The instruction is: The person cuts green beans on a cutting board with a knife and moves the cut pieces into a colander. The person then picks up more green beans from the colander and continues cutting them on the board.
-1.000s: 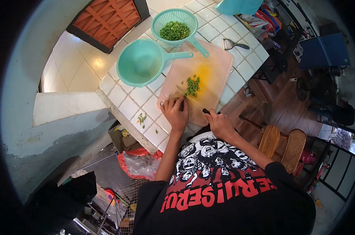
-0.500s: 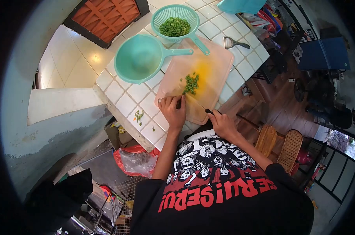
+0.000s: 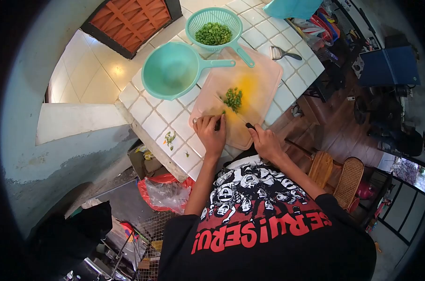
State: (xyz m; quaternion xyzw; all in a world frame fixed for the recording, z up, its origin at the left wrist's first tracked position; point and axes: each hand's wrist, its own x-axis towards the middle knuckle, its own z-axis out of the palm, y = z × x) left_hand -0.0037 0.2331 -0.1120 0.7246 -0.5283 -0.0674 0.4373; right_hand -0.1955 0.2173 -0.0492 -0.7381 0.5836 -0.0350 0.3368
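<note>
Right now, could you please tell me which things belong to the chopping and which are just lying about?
In use: left hand on green vegetable; right hand gripping knife; cutting board; chopped pieces; filled strainer.
Lying about: empty bowl; peeler; scraps on tiles.

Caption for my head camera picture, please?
Left hand pins a green vegetable, right hand grips a knife, on pink board.

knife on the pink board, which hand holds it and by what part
The right hand grips the black-handled knife by its handle. The left hand pins a green vegetable to the pink plastic cutting board with curled fingers.
</note>
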